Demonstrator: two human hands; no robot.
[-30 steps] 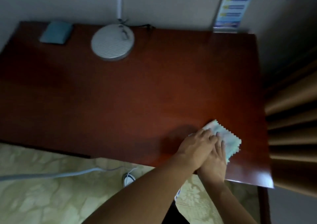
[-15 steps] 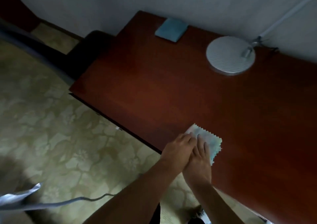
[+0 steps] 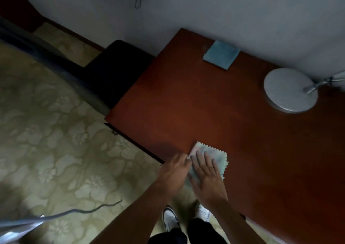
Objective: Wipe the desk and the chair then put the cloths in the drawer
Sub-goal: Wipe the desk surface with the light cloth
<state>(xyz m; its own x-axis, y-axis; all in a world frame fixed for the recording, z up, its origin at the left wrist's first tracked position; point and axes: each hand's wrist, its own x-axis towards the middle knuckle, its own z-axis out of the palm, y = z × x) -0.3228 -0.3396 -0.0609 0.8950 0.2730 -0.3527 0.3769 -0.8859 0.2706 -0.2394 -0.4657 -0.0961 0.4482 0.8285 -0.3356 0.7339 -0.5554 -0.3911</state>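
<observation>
Now the right hand [image 3: 207,174] lies flat with straight fingers on the cloth [image 3: 214,155], pressing it to the desk [image 3: 186,103] right at the front edge. The left hand [image 3: 177,171] sits just beside it, fingertips at the cloth's near corner; whether it pinches that corner I cannot tell. Risk here: the cloth overhangs the front edge, so a hard sweep toward the body could drag it off onto the floor [image 3: 56,141]. A wide stroke toward the wall could also bump the lamp base [image 3: 290,90] or shove the blue cloth [image 3: 221,57] along. The dark chair [image 3: 119,70] waits at the desk's left end. Compared with a second ago, the hands have come apart; the left lay on top of the right then, and the cloth has travelled leftward along the front edge.
</observation>
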